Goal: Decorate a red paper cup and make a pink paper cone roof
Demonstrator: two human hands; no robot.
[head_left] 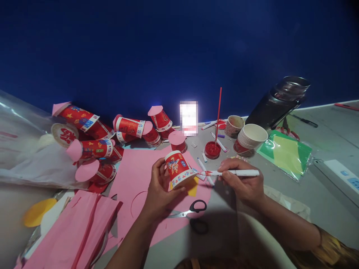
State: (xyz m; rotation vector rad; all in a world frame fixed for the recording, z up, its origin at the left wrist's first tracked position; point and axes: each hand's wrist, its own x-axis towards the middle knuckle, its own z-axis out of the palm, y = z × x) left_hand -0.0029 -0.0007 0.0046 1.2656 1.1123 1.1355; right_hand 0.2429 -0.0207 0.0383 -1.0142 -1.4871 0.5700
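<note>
My left hand (160, 186) is wrapped round a red paper cup (176, 166), tilted, with a cartoon figure and a white band of blue and red marks. My right hand (244, 183) grips a white marker pen (246, 172), whose end meets the cup's white band or lies just short of it; I cannot tell which. Below the cup, black-handled scissors (183, 214) lie open on a pink paper sheet (134, 168). A yellow paper piece (193, 187) shows partly behind the cup. Several markers (206, 172) lie beyond my right hand.
Decorated red cups (129, 127) with pink discs stand or lie at the back left. A red paint dish (212, 150) holds a red stick. Stacked cups (251, 138), a dark flask (277, 102), green packets (286, 153) and a power strip (339, 175) are at right. Folded pink paper (75, 228) lies left.
</note>
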